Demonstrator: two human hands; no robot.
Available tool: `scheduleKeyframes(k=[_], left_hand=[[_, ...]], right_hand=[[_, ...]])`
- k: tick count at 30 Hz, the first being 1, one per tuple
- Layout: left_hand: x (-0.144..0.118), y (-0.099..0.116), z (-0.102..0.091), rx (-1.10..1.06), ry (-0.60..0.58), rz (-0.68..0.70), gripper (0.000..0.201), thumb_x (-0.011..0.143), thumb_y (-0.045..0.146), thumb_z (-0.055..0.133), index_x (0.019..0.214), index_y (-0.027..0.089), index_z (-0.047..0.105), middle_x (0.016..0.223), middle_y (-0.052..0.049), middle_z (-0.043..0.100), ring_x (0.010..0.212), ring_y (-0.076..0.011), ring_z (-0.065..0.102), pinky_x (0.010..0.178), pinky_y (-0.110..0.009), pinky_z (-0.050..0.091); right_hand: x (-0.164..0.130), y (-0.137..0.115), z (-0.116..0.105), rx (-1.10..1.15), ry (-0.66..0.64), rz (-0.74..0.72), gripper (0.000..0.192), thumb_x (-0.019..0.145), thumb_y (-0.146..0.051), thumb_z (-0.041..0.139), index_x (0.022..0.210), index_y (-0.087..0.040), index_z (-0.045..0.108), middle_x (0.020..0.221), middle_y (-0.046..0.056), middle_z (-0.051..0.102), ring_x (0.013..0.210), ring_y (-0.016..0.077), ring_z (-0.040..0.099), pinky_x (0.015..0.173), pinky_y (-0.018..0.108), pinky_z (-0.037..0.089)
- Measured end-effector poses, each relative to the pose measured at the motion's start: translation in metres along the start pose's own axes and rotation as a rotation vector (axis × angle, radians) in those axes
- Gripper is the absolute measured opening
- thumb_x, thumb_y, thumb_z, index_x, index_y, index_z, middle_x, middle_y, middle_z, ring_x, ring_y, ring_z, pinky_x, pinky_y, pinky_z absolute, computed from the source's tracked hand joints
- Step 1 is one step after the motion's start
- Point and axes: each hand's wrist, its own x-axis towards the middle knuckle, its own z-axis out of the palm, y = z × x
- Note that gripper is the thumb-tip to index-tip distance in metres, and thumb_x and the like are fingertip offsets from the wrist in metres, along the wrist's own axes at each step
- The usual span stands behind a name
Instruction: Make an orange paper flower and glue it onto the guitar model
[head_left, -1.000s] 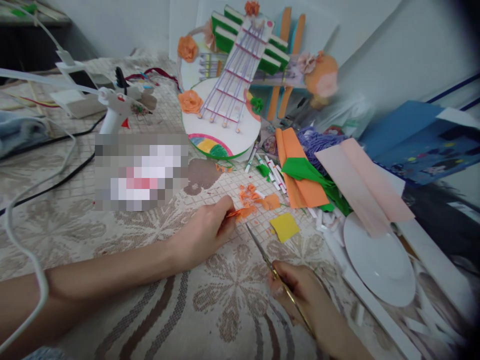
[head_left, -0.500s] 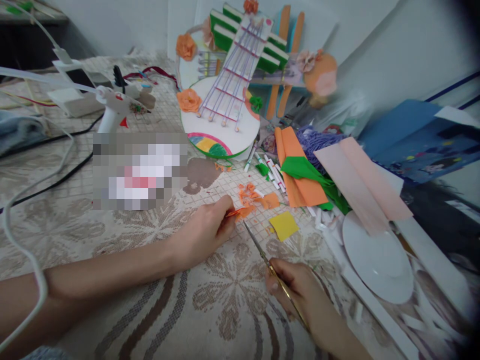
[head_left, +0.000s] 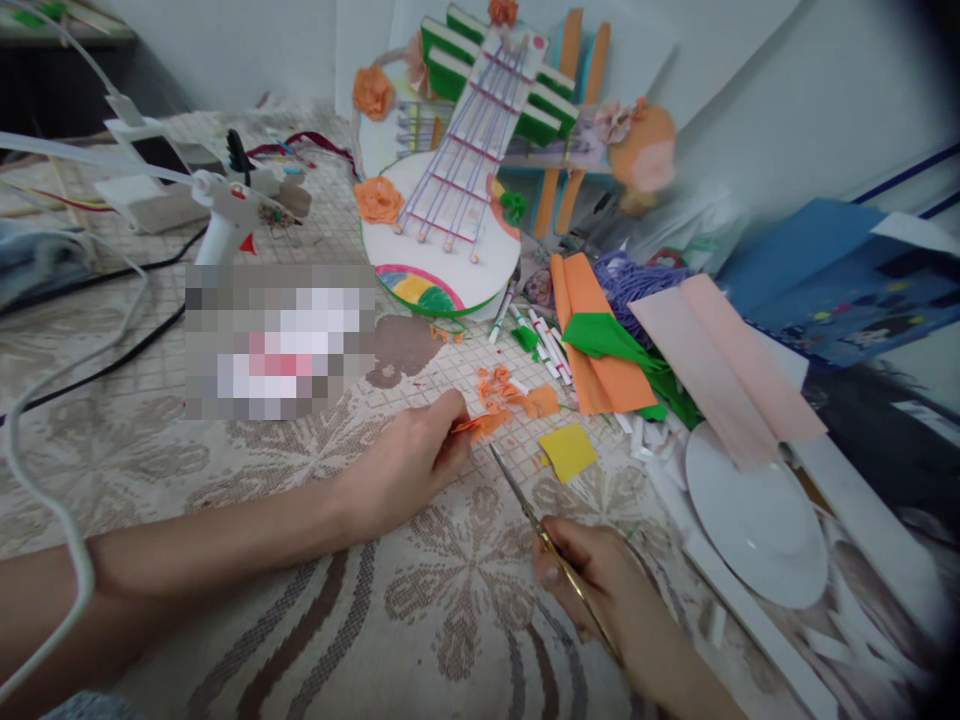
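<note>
While my left hand (head_left: 409, 462) pinches the orange paper scrap (head_left: 480, 425) on the table (head_left: 225, 470), my right hand (head_left: 592, 580) is closed around the scissors (head_left: 525, 505).
I judge the main risk is the thin blade tips, which point at the scrap just beside my left fingertips: a slip could nick them, or the soft, crinkly crepe-like paper could tear instead of cutting cleanly. The lace tablecloth (head_left: 450, 590) is openwork, so the points could snag. Loose orange shreds (head_left: 502, 385) and a flat yellow square (head_left: 568, 452) lie near.
</note>
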Motion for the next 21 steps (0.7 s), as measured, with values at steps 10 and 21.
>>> scheduleKeyframes(k=[10,21], left_hand=[[-0.0001,0.0012,-0.0008,0.003,0.001,-0.012,0.006,0.086,0.022,0.037,0.079,0.021,0.039,0.064,0.003,0.054,0.056,-0.0117,0.051,0.052,-0.023,0.035],[-0.0003,0.0,0.0007,0.01,0.011,0.006,0.007,0.085,0.022,0.038,0.079,0.021,0.039,0.064,0.003,0.055,0.056,-0.0116,0.052,0.052,-0.023,0.036]], right_hand=[[-0.0003,-0.0015,-0.0013,0.018,-0.005,0.003,0.034,0.079,-0.045,0.045,0.056,-0.021,0.039,0.046,-0.005,0.034,0.044,0.0105,0.032,0.042,0.021,0.023],[-0.0025,-0.0036,-0.001,0.034,-0.018,0.023,0.035,0.079,-0.048,0.045,0.057,-0.021,0.039,0.045,-0.006,0.033,0.042,0.01,0.03,0.04,0.02,0.022]])
